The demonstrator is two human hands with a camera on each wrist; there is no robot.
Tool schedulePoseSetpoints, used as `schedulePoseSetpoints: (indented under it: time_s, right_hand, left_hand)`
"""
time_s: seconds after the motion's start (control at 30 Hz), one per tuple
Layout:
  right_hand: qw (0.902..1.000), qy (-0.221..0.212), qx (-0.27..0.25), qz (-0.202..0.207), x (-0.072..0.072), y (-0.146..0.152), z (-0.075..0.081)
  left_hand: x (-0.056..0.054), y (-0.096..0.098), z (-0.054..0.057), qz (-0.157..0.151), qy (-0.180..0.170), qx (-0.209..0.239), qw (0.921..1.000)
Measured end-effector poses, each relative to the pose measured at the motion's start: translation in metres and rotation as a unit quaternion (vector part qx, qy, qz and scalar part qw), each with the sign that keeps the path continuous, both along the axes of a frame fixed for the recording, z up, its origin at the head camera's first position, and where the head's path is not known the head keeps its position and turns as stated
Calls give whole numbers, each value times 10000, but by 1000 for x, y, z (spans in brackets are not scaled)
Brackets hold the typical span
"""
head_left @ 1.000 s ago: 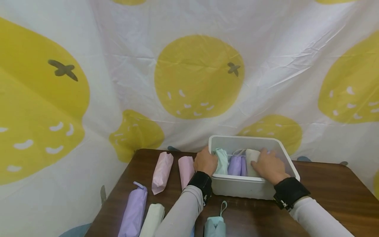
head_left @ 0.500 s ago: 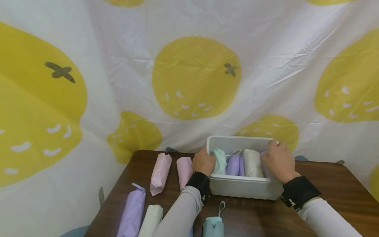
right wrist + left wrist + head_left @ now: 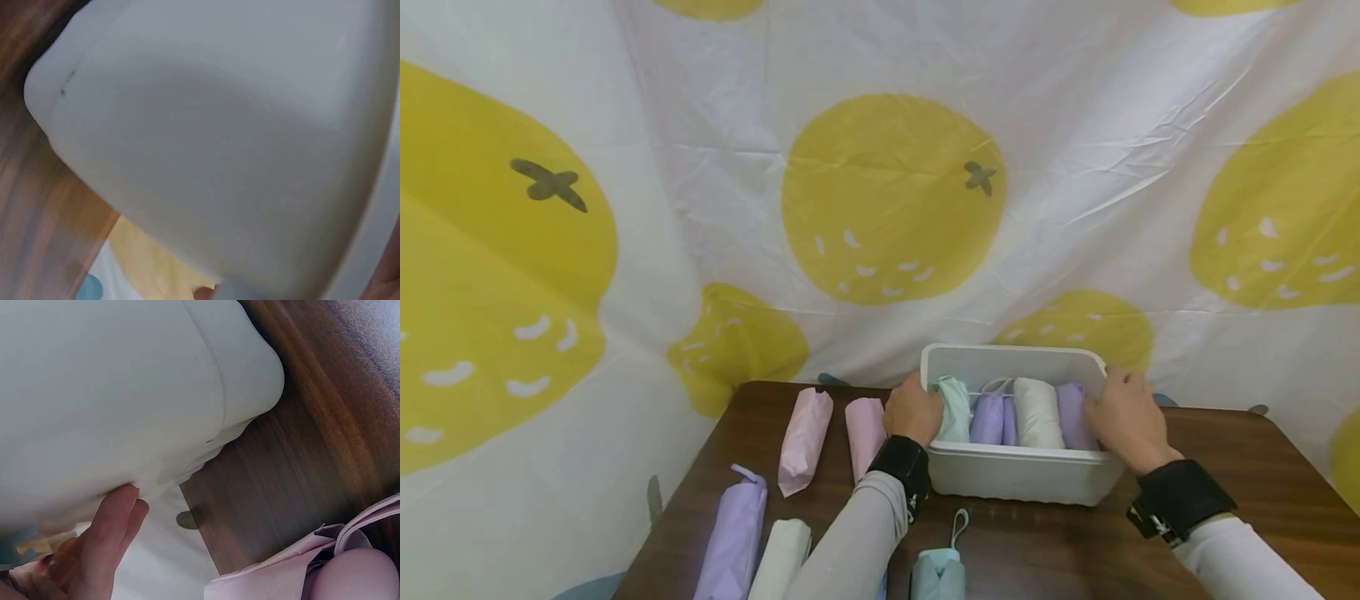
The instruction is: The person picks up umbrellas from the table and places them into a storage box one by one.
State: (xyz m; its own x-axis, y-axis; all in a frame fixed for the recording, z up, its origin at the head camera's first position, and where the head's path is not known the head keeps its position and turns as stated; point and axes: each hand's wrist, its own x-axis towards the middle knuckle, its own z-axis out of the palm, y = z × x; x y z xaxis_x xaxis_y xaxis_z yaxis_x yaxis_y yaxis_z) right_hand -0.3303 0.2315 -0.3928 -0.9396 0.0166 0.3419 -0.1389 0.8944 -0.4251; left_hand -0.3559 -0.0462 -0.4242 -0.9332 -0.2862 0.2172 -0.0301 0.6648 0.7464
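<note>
A white plastic bin (image 3: 1022,479) stands on the dark wooden table, gripped at both ends. At its left wall is my left hand (image 3: 913,410); the left wrist view shows fingertips (image 3: 119,503) against the outside of the wall. My right hand (image 3: 1129,421) holds the right rim, and that wall fills most of the right wrist view. Inside, side by side, are folded umbrellas: mint (image 3: 953,410), purple (image 3: 988,419), cream (image 3: 1037,414) and a second purple one (image 3: 1077,415) at the right end. Both thumbs are hard to see.
Left of the bin lie two pink folded umbrellas, one apart (image 3: 806,442), the other (image 3: 867,433) beside my left hand. Nearer are a purple one (image 3: 731,533), a cream one (image 3: 780,554) and a teal one (image 3: 938,575) with a loop. Behind the table hangs a lemon-print curtain (image 3: 715,208).
My right hand has left the umbrellas inside the bin and moved right to its right rim, uncovering the purple umbrella there. The left hand stays at the left wall.
</note>
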Motion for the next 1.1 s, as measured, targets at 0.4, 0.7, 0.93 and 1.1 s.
schedulePoseSetpoints:
  time_s: [0.4,0.7,0.93,1.1]
  right_hand:
    - [9858,-1138,-1228,107,6,31,-17]
    - [9819,-894,-1667,80,9,28,-27]
    - [9795,-945,-1779,-83,9,26,-27]
    - [9746,-1024,-1976,-241,9,24,-27]
  left_hand:
    - [1,2,-1,-127,124,-30,9998]
    - [3,-5,0,-270,173,169,9993]
    - [2,-8,-3,-309,-11,523,9982]
    - [0,-10,-5,-383,-89,556,9977]
